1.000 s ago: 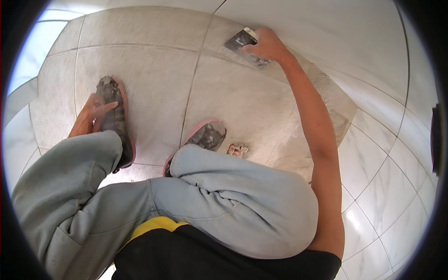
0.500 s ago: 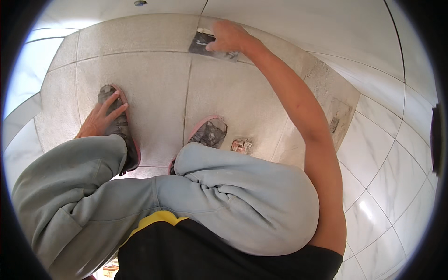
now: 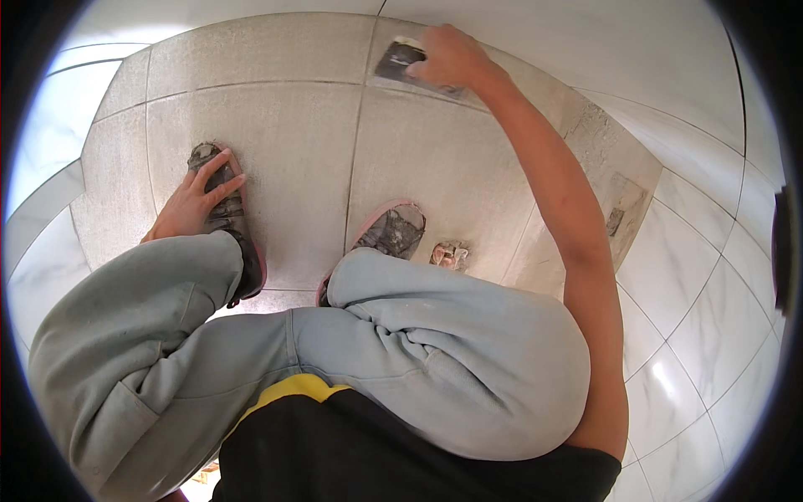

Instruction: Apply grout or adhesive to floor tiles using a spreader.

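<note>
My right hand (image 3: 447, 58) grips a flat tool (image 3: 393, 63) with a dark face and a pale edge, held on the beige tiled floor (image 3: 251, 125) near the top, over a grout line close to the white wall. My left hand (image 3: 196, 201) rests on the toe of my dusty dark left shoe (image 3: 234, 226), fingers spread and holding nothing. My right shoe (image 3: 389, 230), pink-rimmed, is partly behind my grey-trousered knee. A small rough patch with pinkish bits (image 3: 449, 255) lies beside it.
White marble-look tiles (image 3: 686, 326) line the right side, and more pale tiles (image 3: 58, 151) the left. The upper wall (image 3: 544, 33) borders the beige floor. A rough, dirty strip (image 3: 619, 192) runs along the floor's right edge.
My right hand moved left with the tool, then slightly back right and up. My left hand shifted, its fingers now spread over the shoe's toe.
</note>
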Available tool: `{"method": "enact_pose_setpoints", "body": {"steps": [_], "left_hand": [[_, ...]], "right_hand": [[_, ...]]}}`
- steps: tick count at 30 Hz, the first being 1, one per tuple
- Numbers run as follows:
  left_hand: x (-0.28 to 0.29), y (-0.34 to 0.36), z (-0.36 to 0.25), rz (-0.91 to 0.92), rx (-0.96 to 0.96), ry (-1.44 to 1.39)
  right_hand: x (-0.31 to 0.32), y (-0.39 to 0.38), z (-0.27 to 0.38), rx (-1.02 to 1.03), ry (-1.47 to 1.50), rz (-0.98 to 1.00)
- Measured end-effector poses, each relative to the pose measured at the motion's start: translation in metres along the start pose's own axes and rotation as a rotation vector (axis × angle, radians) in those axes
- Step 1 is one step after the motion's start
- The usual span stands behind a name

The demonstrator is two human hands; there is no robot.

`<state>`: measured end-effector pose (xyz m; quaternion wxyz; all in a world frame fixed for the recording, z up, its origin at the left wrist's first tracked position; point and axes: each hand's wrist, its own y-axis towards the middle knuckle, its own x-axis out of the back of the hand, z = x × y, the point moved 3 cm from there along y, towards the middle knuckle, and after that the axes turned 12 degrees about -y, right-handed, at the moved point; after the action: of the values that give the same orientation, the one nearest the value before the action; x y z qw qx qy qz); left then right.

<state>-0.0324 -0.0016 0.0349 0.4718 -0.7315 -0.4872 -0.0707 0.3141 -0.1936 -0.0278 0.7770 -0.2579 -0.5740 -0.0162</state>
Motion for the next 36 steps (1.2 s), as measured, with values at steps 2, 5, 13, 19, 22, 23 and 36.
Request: {"method": "enact_pose_setpoints", "body": {"steps": [2,5,13,19,22,23,36], "left_hand": [[-0.005,-0.001,0.004,0.027,0.016,0.006],[-0.008,-0.002,0.019,-0.03,-0.071,0.047],[-0.011,-0.002,0.011,-0.008,-0.056,0.01],[0.003,0.001,-0.005,0.058,0.007,-0.062],[0.001,0.001,0.001,0.054,0.006,-0.063],[-0.001,0.0,0.006,0.047,-0.005,-0.014],[-0.001,0.005,-0.005,0.036,-0.051,-0.128]], "right_hand": [[0.002,0.008,0.013,0.01,-0.052,-0.005],[-0.008,0.021,0.012,0.121,-0.078,0.015],[-0.006,0.015,0.022,0.093,-0.012,-0.061],[0.006,0.005,-0.004,-0.075,0.106,0.091],[-0.002,0.015,0.011,0.061,-0.075,0.056],[-0.006,0.017,0.006,0.067,-0.029,0.024],[-0.003,0.005,0.002,0.082,0.051,0.023]]}}
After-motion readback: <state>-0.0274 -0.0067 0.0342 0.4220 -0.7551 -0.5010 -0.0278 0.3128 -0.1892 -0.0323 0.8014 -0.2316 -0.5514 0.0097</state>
